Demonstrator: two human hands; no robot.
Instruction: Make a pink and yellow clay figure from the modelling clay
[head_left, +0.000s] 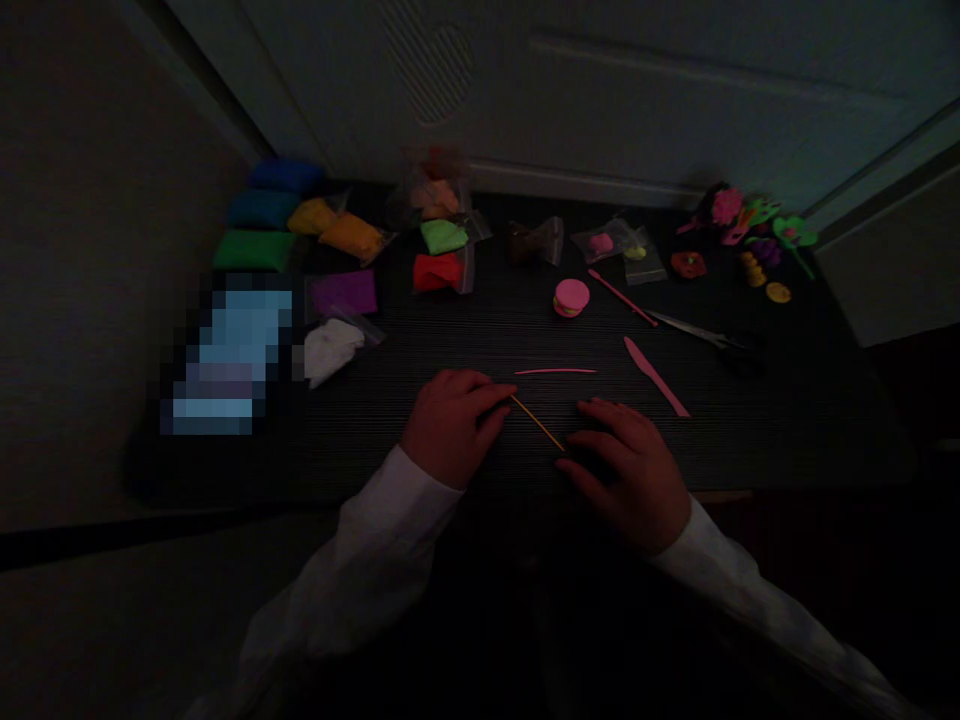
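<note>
A thin yellow strand (538, 423), which looks like rolled modelling clay, runs slantwise between my hands above the dark tabletop. My left hand (456, 425) has its forefinger and thumb at the strand's upper end, close together around it. At the lower end, my right hand (634, 475) has thumb and forefinger apart on either side of the tip, the other fingers spread. Just beyond the hands lies a thin pink strand (556, 372). Farther back sits a pink round macaron-like clay piece (571, 297). A pink plastic knife (656, 378) rests to the right.
Scissors (705, 333) and a pink modelling stick (622, 298) lie right of the macaron. Coloured clay packets, such as a purple one (343, 293) and a white one (332, 350), fill the left and back. Clay flowers (793, 232) stand back right. A blurred bright screen (236, 350) is at left.
</note>
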